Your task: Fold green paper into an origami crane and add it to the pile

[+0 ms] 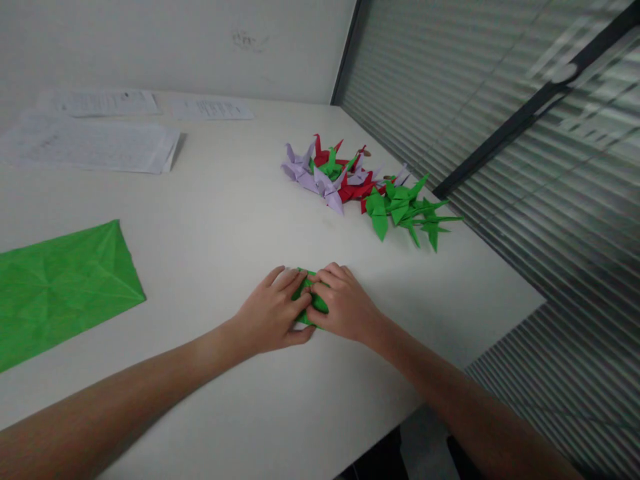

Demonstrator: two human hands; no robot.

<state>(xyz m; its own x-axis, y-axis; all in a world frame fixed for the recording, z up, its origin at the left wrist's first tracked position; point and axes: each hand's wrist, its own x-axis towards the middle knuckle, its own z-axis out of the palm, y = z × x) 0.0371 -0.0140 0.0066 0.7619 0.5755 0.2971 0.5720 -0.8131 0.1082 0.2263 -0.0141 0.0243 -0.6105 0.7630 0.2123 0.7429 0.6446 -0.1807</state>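
Note:
A small folded piece of green origami paper [320,304] lies on the white table, mostly covered by my fingers. My left hand [273,310] grips its left side, with the fingers bent over the top and the thumb by the near edge. From the right, my right hand [346,303] holds the same paper, fingers curled and pressed down on it. The fingertips of both hands meet over the middle, so the exact fold there is hidden.
Several folded paper cranes [355,187] in lilac, red and green lie beyond my hands on the white table [215,220]. A creased green sheet [65,287] is at the left. Printed papers [100,143] lie at the back left. Window blinds [500,120] border the table's right edge.

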